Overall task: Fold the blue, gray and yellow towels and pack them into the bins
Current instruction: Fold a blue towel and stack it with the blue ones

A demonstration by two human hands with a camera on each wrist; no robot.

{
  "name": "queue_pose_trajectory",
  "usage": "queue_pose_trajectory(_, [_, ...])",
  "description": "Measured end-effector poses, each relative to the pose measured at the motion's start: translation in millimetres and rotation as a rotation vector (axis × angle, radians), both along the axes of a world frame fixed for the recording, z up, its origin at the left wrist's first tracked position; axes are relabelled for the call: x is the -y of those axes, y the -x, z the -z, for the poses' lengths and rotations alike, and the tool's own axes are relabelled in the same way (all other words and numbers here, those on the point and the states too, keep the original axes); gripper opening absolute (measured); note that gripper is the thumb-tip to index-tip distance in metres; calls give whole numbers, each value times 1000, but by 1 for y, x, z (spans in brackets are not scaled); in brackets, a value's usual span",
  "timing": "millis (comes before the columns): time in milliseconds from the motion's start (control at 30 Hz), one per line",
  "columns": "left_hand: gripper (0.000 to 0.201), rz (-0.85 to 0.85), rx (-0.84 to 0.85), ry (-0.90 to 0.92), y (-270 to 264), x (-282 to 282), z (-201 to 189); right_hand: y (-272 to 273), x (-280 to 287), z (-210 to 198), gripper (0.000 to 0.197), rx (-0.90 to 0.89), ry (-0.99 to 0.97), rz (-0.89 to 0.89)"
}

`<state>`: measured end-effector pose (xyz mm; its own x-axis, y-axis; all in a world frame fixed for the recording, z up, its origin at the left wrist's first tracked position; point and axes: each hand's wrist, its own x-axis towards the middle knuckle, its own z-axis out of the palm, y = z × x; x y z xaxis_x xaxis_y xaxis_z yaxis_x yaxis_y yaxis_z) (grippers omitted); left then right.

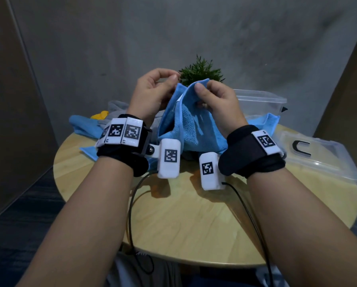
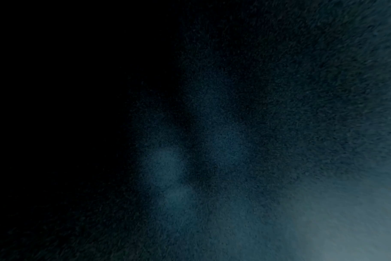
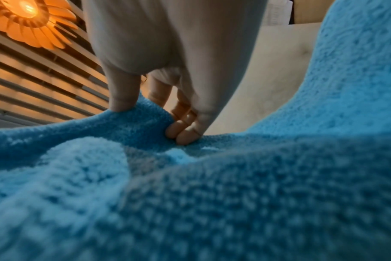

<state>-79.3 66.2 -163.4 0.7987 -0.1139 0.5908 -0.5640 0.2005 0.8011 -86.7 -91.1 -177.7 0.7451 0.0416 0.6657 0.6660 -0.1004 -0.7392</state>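
Both hands hold a blue towel (image 1: pixel 192 125) up above the round wooden table (image 1: pixel 194 220). My right hand (image 1: pixel 201 95) pinches its top edge between thumb and fingers; in the right wrist view the right hand (image 3: pixel 150 120) nips a ridge of the blue towel (image 3: pixel 212 194). My left hand (image 1: pixel 171 83) is curled at the towel's upper left edge and seems to pinch it there. The left wrist view is dark, covered by cloth. A second blue towel (image 1: pixel 80 123), a yellow towel (image 1: pixel 100 115) and a gray towel (image 1: pixel 117 105) lie bunched at the table's back left.
A clear plastic bin (image 1: pixel 260 100) stands at the back right with more blue cloth (image 1: pixel 266 121) in front of it. Its clear lid (image 1: pixel 318 156) lies at the right edge. A small green plant (image 1: pixel 200 71) stands behind my hands. Black cables (image 1: pixel 132 204) trail over the front.
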Motion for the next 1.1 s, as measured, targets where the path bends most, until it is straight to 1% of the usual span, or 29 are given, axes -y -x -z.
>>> queue_pose_trajectory(33, [5, 33, -22, 13, 1, -1, -1, 0, 1, 0, 22, -2, -13, -9])
queue_pose_trajectory(67, [4, 74, -35, 14, 2, -2, -1, 0, 0, -1, 18, -1, -24, -16])
queue_pose_trajectory(100, [9, 103, -37, -2, 3, -3, -2, 1, -1, -3, 14, -8, -25, -18])
queue_pose_trajectory(133, [16, 118, -32, -27, 3, -3, -2, 1, -1, -4, 14, -22, -43, -23])
queue_pose_trajectory(200, [21, 86, -32, -58, 1, -3, -1, 1, -3, -6, 22, -47, -92, -1])
queue_pose_trajectory(233, [19, 50, -40, -53, 0, -3, 0, 1, -3, -6, 21, -34, -102, 13])
queue_pose_trajectory(300, [14, -37, -64, -13, -5, -4, 0, 2, -2, -7, 12, 11, -100, 41])
queue_pose_trajectory(333, [13, -78, -67, 3, -7, -5, 0, 3, -1, -6, 12, 29, -92, 48])
queue_pose_trajectory(400, [16, -127, -54, 0, -7, -6, 1, 2, 2, -6, 14, 49, -30, 34])
queue_pose_trajectory(433, [18, -132, -38, -21, -5, -4, 1, 3, 1, -6, 13, 45, 31, 26])
queue_pose_trajectory(533, [19, -88, 17, -91, 1, 4, 0, 2, -6, -5, 9, 59, 221, 82])
queue_pose_trajectory(567, [19, -71, 23, -96, 3, 6, 0, 1, -7, -5, 13, 75, 236, 125])
queue_pose_trajectory(667, [17, -46, 36, -102, 5, 7, -1, -2, -6, -6, 27, 114, 175, 234])
queue_pose_trajectory(733, [14, -39, 59, -164, 5, 5, 1, -2, -5, -6, 28, 123, 183, 259])
queue_pose_trajectory(800, [12, -35, 50, -184, 3, 2, 1, -2, -3, -5, 25, 77, 249, 249])
queue_pose_trajectory(900, [11, -81, 41, -61, 0, -5, -3, -1, 6, -4, 25, -70, 431, 207])
queue_pose_trajectory(967, [12, -135, 55, 39, -3, -11, -5, -1, 14, -2, 26, -145, 506, 208])
queue_pose_trajectory(1100, [14, -266, 77, 126, -14, -28, -6, -9, 38, 1, 30, -185, 578, 385])
